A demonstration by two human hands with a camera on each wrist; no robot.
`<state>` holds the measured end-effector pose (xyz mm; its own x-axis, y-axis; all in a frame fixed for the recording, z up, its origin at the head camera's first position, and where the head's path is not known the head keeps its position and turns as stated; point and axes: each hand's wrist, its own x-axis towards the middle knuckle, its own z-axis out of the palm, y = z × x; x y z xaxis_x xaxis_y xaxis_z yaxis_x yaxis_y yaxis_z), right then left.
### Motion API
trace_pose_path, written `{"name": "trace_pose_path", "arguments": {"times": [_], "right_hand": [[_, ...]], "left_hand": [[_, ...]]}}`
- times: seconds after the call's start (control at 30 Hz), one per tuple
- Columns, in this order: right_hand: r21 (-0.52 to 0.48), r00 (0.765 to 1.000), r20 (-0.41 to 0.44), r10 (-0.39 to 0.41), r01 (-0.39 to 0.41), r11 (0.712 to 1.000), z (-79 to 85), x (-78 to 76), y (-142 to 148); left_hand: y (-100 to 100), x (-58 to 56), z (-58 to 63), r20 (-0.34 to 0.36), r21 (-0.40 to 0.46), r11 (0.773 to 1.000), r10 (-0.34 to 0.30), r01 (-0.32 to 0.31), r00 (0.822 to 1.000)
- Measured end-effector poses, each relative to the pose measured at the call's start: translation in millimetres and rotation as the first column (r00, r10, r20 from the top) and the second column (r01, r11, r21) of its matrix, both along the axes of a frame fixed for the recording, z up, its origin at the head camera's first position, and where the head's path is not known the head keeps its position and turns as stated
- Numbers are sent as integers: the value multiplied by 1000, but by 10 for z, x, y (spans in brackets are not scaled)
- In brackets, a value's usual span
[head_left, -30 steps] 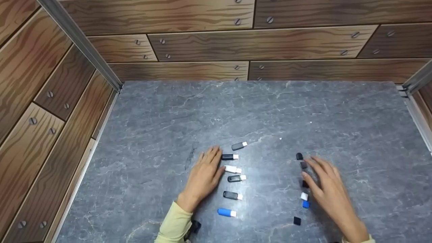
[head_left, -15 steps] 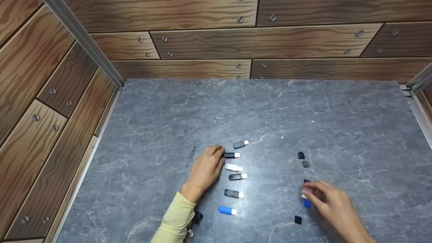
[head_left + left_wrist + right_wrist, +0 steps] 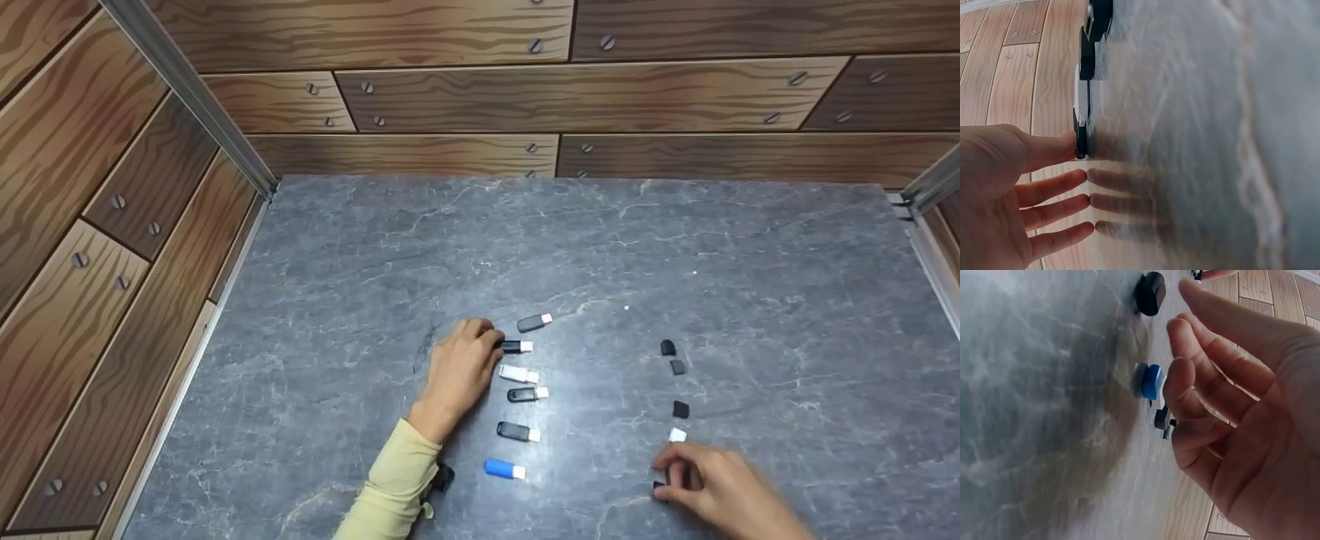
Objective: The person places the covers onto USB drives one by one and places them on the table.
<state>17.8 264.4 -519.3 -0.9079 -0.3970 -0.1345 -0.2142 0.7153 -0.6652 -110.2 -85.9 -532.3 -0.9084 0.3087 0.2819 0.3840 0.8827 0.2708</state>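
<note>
My left hand [image 3: 461,367] pinches the left end of a black USB stick [image 3: 514,346], its other fingertips resting on the table in the left wrist view. That stick belongs to a column with a grey USB stick [image 3: 532,323], a white one [image 3: 516,373] and a blue one [image 3: 502,469], metal plugs to the right. My right hand [image 3: 724,487] hovers around a black cap [image 3: 658,485], thumb and forefinger apart on either side. In the right wrist view this black cap [image 3: 1151,293] stands clear of the fingertips. A blue cap [image 3: 1152,382] is behind the hand in the head view.
Two more black sticks [image 3: 527,394] lie between the white and blue ones. Farther up the right column are a white cap [image 3: 677,435], black caps [image 3: 680,409] and a grey cap [image 3: 678,367]. Wood-patterned panels [image 3: 450,97] border the grey marbled table [image 3: 360,247].
My right hand has moved down along the column of caps, from the upper caps to the lowest black one. My left fingers have curled in onto the end of the black USB stick.
</note>
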Motion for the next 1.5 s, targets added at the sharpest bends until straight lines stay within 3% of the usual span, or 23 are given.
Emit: {"name": "trace_pose_path", "arguments": {"times": [0.33, 0.73, 1.13, 1.33, 1.4, 1.5], "right_hand": [[62, 981, 189, -41, 29, 998, -18, 1, -18], [74, 979, 194, -53, 40, 996, -50, -20, -26], [161, 946, 246, -213, 177, 971, 12, -75, -171], [89, 953, 211, -218, 203, 975, 27, -62, -208], [59, 946, 209, -248, 241, 969, 36, -60, -226], [33, 913, 234, -334, 336, 941, 51, -70, -263]], "left_hand": [[34, -26, 4, 8, -7, 1000, 20, -20, 1000], [54, -41, 4, -1, -49, 998, 28, -28, 1000], [86, -42, 3, 24, -59, 998, 34, -32, 999], [86, -37, 5, 28, -64, 997, 39, -37, 999], [85, -37, 8, 30, -70, 997, 42, -40, 999], [85, -40, 16, 36, -73, 996, 47, -44, 998]]}}
